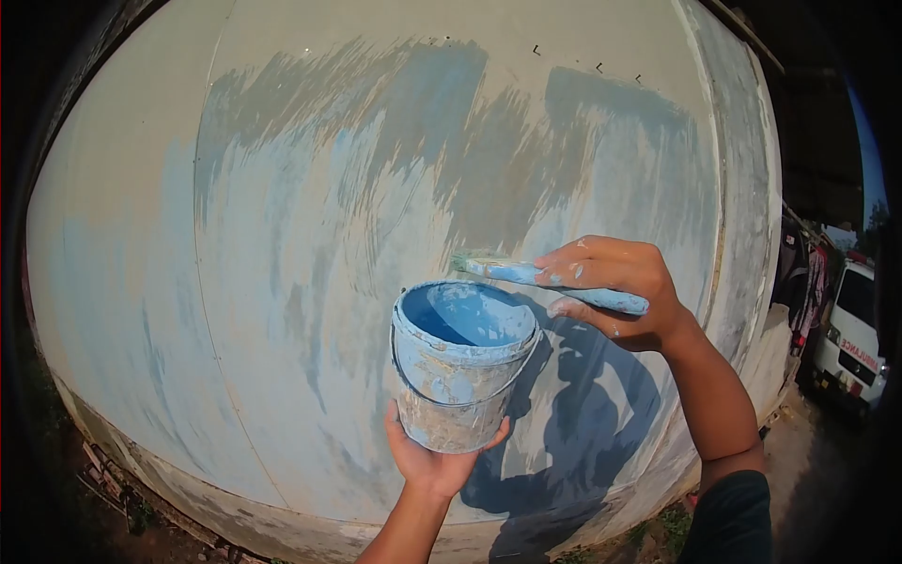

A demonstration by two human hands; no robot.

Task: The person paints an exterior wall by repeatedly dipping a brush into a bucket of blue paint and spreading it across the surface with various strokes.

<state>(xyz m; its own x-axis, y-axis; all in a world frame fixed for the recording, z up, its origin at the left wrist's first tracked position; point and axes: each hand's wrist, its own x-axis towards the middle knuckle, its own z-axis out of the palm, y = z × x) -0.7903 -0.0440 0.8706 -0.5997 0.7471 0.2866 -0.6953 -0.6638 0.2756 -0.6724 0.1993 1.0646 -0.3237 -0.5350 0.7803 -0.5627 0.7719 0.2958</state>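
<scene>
My left hand (445, 464) grips a paint bucket (451, 376) from below, fingers wrapped around its base. The bucket is smeared with dried paint, has a thin wire handle hanging down its front, and holds blue paint (437, 315). Just above the rim on the right, my right hand (620, 287) pinches a blue-smeared paintbrush (507, 271). The brush lies nearly level, its bristles pointing left over the bucket's far edge. Behind both hands stands a wall (282, 310) with streaky light-blue and grey-blue strokes over beige. Specks of paint dot my right fingers.
Bare beige wall (357, 23) shows along the top. At the right a white ambulance (853, 324) is parked beside hanging clothes (808, 282). A concrete ledge (310, 526) runs along the wall's foot, and my shadow (573, 423) falls on the wall.
</scene>
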